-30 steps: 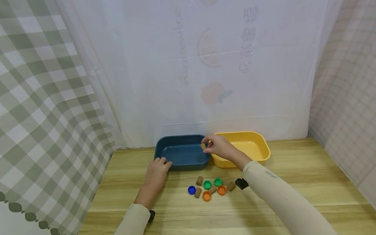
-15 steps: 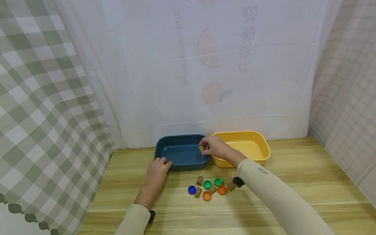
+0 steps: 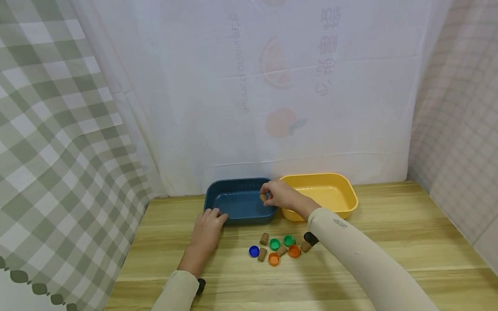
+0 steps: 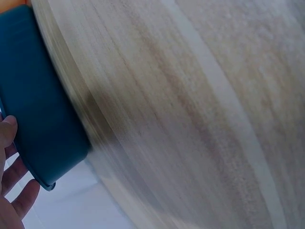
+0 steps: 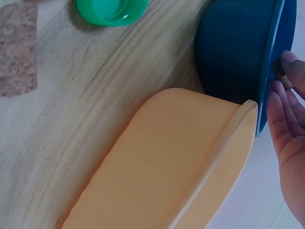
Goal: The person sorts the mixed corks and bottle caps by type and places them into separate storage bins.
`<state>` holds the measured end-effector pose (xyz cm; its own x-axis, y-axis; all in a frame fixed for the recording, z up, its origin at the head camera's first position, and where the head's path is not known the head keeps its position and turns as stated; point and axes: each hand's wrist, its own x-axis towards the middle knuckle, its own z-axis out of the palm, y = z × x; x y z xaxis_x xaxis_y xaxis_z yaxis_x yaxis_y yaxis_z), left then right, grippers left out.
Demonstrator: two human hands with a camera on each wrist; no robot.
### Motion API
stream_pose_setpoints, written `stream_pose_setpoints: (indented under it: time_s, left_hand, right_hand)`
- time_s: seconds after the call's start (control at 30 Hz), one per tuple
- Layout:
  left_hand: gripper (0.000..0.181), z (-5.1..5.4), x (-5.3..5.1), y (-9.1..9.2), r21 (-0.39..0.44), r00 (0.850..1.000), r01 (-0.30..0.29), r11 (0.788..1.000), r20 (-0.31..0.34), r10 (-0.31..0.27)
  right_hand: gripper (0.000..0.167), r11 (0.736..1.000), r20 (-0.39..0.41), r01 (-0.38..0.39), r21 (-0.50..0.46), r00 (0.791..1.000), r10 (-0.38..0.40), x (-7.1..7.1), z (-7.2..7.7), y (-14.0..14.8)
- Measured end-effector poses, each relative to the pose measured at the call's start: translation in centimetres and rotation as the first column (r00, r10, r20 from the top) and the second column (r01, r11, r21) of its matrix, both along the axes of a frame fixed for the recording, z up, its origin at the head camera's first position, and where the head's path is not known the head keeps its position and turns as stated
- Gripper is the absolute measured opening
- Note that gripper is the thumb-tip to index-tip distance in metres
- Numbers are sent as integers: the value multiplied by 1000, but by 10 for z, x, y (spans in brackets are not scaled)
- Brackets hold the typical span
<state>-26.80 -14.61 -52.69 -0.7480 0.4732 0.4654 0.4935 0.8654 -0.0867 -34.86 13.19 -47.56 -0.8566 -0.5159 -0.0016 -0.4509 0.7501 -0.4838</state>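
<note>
Over the right end of the dark blue basin (image 3: 240,205), my right hand (image 3: 280,195) pinches a cork (image 5: 282,72) between thumb and fingers. In the right wrist view the cork is beside the basin's rim, partly covered by the fingers. At the basin's near left corner, my left hand (image 3: 208,229) holds the rim, with the thumb (image 4: 8,130) on the near side. On the table in front lie several corks (image 3: 264,238), two green caps (image 3: 274,244), two orange caps (image 3: 274,259) and a blue cap (image 3: 254,251).
A yellow basin (image 3: 351,198) stands right beside the blue one, under my right wrist. Behind both hangs a white curtain (image 3: 211,129). A checked cloth (image 3: 50,118) hangs on the left, and bare wooden tabletop (image 3: 244,299) extends in front.
My right hand has moved slightly left and a little down over the blue basin, still pinching the cork. The left hand has stayed at the rim.
</note>
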Motion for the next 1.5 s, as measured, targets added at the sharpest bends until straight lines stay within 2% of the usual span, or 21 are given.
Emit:
stream_pose_setpoints:
  time_s: [0.2,0.5,0.67,0.93,1.13,1.5]
  left_hand:
    - [26,0,-1,-1,11,1000,11,1000,6,-11]
    - [24,-2,-1,1,17,999,18,1000,-28,-17]
    - [23,-2,-1,2,16,999,11,1000,-40,-10]
    - [23,-1,0,1,15,1000,7,1000,-16,-7]
    - [24,0,2,1,22,1000,6,1000,-20,-5]
    - [24,-1,1,1,37,1000,9,999,-11,-8]
  right_hand:
    - [32,999,0,-13,31,1000,13,-2,3,-3]
    - [33,997,-14,-38,65,999,39,-4,-1,-2]
    - [36,998,5,-43,45,999,42,-4,-1,-1]
    - [34,999,7,-35,-26,999,35,2,6,2]
    - [36,999,-14,-24,-22,1000,24,12,13,1]
    - [35,997,-127,-56,-56,991,49,45,33,14]
